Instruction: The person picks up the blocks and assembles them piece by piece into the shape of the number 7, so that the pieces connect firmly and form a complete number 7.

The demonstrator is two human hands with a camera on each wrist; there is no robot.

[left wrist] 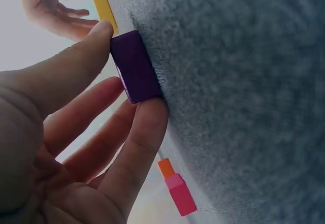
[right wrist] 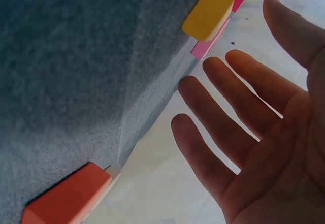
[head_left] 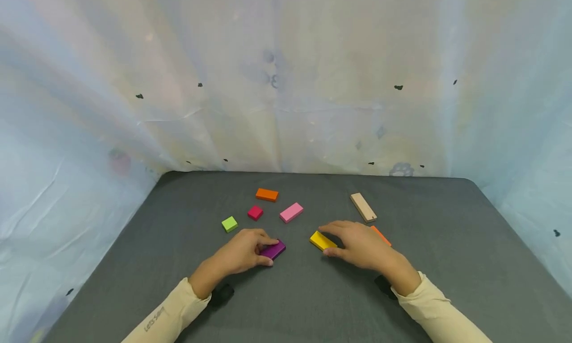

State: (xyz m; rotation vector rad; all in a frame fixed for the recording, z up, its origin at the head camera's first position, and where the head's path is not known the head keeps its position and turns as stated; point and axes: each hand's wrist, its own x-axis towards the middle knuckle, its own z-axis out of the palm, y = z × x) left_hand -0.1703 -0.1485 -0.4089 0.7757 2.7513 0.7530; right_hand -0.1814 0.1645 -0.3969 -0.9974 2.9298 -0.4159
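The left hand [head_left: 243,249] pinches the purple block [head_left: 275,250], while the right hand [head_left: 358,243], fingers spread beside the yellow block [head_left: 322,240], seems at a reaching step where grasping would need narrower fingers.

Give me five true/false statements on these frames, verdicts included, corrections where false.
1. The left grip holds the purple block. True.
2. The right grip is closed around the yellow block. False: its fingers are spread, and the right wrist view shows a gap to the block.
3. In the head view, the pink block is left of the beige wooden block. True.
4. The lime-green block touches the red block. False: they lie apart.
5. In the head view, the right grip partly hides an orange block. True.
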